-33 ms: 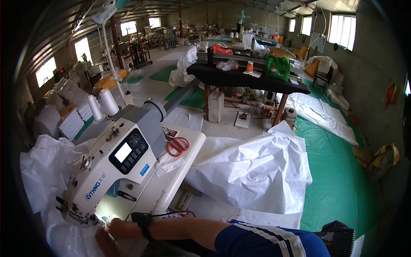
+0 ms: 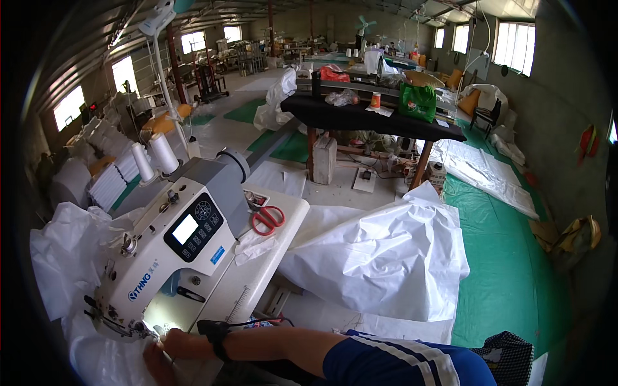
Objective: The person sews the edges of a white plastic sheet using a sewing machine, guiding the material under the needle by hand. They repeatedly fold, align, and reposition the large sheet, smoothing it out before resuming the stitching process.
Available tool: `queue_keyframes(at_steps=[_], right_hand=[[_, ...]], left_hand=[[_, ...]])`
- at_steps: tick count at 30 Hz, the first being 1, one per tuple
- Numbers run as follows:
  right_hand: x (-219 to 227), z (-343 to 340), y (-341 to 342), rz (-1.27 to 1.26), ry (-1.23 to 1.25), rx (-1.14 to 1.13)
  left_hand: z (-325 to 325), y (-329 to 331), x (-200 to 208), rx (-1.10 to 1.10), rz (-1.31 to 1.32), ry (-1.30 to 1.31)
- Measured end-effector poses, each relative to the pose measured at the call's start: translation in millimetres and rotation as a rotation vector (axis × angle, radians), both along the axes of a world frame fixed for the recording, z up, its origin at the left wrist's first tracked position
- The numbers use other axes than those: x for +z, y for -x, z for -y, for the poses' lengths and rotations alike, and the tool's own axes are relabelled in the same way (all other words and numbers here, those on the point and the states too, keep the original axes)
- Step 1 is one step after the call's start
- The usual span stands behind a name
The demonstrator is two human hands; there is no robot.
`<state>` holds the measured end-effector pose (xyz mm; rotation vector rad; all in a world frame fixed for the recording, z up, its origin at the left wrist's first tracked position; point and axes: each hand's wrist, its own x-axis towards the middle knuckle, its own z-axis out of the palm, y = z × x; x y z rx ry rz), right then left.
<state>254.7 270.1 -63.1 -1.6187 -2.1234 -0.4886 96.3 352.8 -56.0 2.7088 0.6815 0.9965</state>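
By the needle end of the industrial sewing machine (image 2: 154, 235), the right hand (image 2: 183, 344) and left hand (image 2: 156, 361) are close together; how far their fingers open, or whether they grip the white sheeting (image 2: 67, 264), I cannot tell; it lies crumpled left of the machine, red-handled scissors (image 2: 269, 222) right

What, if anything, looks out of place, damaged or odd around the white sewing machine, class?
Nothing looks plainly damaged or spilled. The large glossy white sheet right of the white sewing machine looks untidy, bunched in creased folds, unlike the flatter white sheeting on the green floor covering beyond.
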Motion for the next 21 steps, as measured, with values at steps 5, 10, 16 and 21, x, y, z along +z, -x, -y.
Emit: queue_keyframes(at_steps=[5,10,16,21], right_hand=[[4.6,6.2,0.5,-0.098,-0.105,-0.051],[6.8,6.7,0.8,-0.058,-0.059,-0.011],[3.8,1.7,6.9,-0.202,-0.097,-0.054],[-1.1,-3.0,5.2,-0.237,-0.033,-0.02]], left_hand=[[11.9,3.0,16.7,-0.022,-0.054,0.142],[0.9,2.4,15.4,-0.106,-0.186,-0.295],[9.9,3.0,20.3,-0.096,-0.261,-0.256],[19.5,2.1,27.2,-0.037,-0.26,0.018]])
